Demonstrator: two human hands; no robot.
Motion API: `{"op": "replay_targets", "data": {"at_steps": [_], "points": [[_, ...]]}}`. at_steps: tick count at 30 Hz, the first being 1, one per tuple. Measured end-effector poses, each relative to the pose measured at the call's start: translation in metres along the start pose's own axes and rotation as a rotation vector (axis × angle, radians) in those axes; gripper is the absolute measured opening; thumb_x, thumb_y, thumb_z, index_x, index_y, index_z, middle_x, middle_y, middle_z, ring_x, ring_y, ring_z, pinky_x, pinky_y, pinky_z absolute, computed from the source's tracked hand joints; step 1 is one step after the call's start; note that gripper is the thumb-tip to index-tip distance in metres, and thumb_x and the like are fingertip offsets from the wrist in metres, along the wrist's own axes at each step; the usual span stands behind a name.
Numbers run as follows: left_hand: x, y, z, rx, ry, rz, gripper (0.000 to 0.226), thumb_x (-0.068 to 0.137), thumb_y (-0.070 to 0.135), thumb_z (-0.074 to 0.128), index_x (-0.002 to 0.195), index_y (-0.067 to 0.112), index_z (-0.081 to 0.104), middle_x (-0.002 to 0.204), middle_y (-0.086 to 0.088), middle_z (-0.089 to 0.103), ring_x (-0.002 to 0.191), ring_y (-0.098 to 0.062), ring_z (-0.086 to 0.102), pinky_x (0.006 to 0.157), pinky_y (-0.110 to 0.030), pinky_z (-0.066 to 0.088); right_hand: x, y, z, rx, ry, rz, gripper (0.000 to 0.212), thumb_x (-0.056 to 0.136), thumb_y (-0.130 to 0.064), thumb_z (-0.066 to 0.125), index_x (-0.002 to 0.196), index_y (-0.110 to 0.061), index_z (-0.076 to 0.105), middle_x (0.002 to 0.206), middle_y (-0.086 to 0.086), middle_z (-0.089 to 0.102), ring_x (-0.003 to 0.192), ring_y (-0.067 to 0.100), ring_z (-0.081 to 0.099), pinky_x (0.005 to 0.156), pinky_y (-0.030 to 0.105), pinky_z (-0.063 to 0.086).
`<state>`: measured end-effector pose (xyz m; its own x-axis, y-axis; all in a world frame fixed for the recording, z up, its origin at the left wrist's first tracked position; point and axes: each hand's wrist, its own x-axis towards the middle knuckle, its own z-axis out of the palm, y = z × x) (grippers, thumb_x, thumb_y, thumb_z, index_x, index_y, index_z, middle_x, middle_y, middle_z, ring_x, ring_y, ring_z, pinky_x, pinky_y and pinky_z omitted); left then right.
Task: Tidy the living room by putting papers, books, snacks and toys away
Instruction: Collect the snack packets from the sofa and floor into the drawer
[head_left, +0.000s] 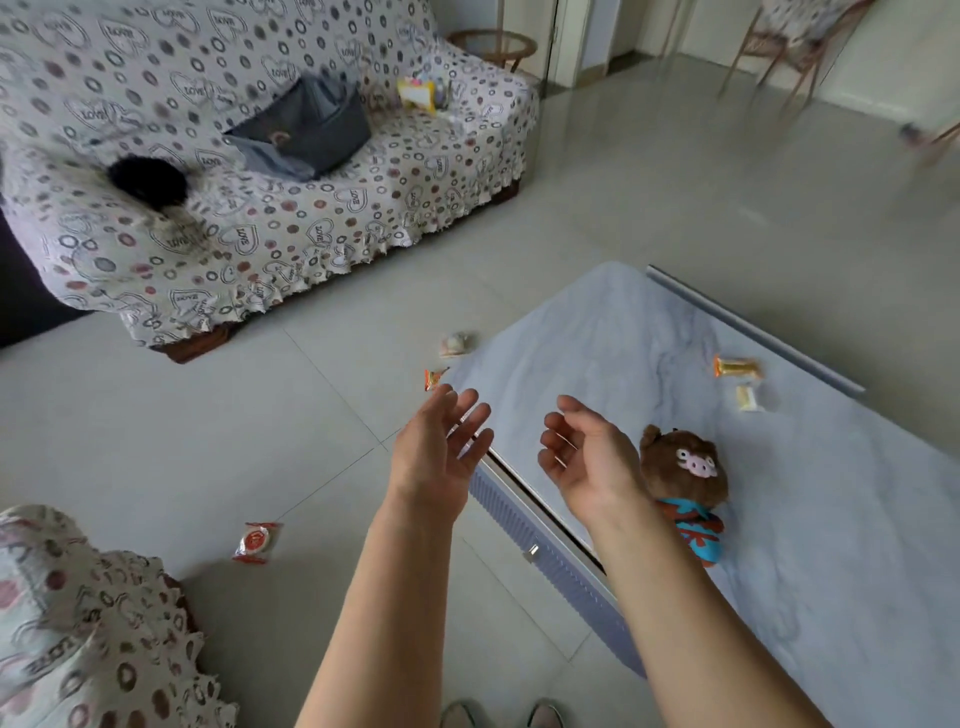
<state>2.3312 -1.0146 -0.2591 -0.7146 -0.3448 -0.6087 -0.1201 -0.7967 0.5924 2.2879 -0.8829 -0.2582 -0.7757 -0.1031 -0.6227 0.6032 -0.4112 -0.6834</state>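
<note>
The fingers (467, 415) of the left hand (441, 452) are spread and loose, grasping nothing; those of the right hand (587, 457) curl slightly, also released. Both palms face each other, bare forearms stretched forward over the tabletop (649, 338) corner. A plush toy (685, 467) lies on the tabletop just beside the right wrist, two snack packets (735, 367) farther back. More wrapped snacks (256, 542) lie scattered on the floor (182, 415).

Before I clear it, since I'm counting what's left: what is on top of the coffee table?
On the coffee table: a plush toy lying near the front edge and two wrapped snacks near the far edge. The right hand covers part of the top.
</note>
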Motion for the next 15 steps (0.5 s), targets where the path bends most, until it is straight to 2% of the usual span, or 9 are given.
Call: {"op": "replay_targets", "data": {"at_steps": [3,6,11,15], "points": [[-0.018,0.030,0.008,-0.012,-0.036,0.064,0.010,0.098,0.016,0.049,0.098,0.017,0.059,0.094,-0.005,0.067,0.086,-0.021,0.065,0.094,-0.039,0.048,-0.018,-0.019,0.014,0.000,-0.047,-0.058,0.012,0.091,-0.010,0.054,0.092,-0.016,0.064,0.068,0.002,0.061,0.057,0.014,0.053,0.053,0.024,0.042],[-0.036,0.059,0.011,-0.027,-0.045,0.128,0.010,0.098,0.016,0.049,0.098,0.017,0.059,0.096,-0.005,0.067,0.087,-0.022,0.065,0.095,-0.040,0.048,-0.032,-0.034,0.027,-0.003,-0.098,-0.098,0.013,0.091,-0.008,0.053,0.090,-0.016,0.064,0.068,0.002,0.060,0.057,0.014,0.052,0.053,0.024,0.041],[-0.066,0.100,-0.001,-0.074,0.006,0.256,0.009,0.098,0.015,0.050,0.100,0.018,0.058,0.093,-0.004,0.067,0.083,-0.020,0.065,0.086,-0.039,0.051,-0.048,-0.051,0.058,-0.011,-0.185,-0.110,0.017,0.092,-0.006,0.049,0.091,-0.016,0.061,0.069,0.003,0.060,0.054,0.014,0.052,0.052,0.023,0.040],[-0.091,0.117,-0.018,-0.149,0.066,0.330,0.010,0.096,0.016,0.054,0.104,0.017,0.058,0.094,-0.004,0.067,0.084,-0.020,0.066,0.081,-0.041,0.056,-0.060,-0.053,0.085,-0.102,-0.329,-0.058,0.019,0.093,-0.006,0.047,0.089,-0.019,0.060,0.067,0.000,0.060,0.046,0.008,0.054,0.053,0.022,0.039]]}}
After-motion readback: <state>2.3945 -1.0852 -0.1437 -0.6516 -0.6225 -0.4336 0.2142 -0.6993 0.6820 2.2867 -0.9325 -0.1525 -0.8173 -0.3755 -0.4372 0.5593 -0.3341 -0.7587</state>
